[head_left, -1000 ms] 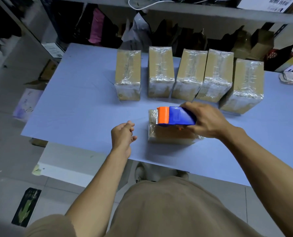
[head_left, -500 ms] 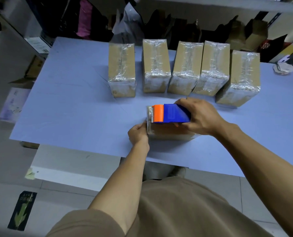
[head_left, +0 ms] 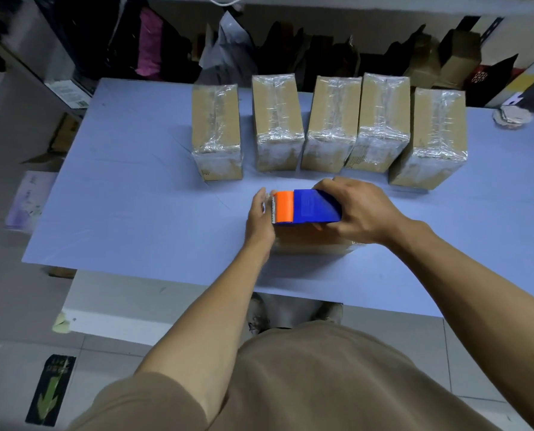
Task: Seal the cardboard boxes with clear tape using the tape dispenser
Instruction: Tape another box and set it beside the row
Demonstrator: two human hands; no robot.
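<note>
Since half a second ago we have slid our left hand (head_left: 259,217) up the left end of the cardboard box (head_left: 312,244), fingers now laid flat and spread against that end, right beside the dispenser's orange tip; a second ago that hand hung clear of the box. Our right hand (head_left: 357,209) stays wrapped tightly around the blue tape dispenser (head_left: 306,207), which sits on top of the box at the frame's centre. The box lies close to the near edge of the blue table (head_left: 119,197). Behind it, toward the top of the frame, five taped boxes (head_left: 278,119) stand in a row, a narrow strip of bare table between. Wide open tabletop spreads to the left; the right side is open too
</note>
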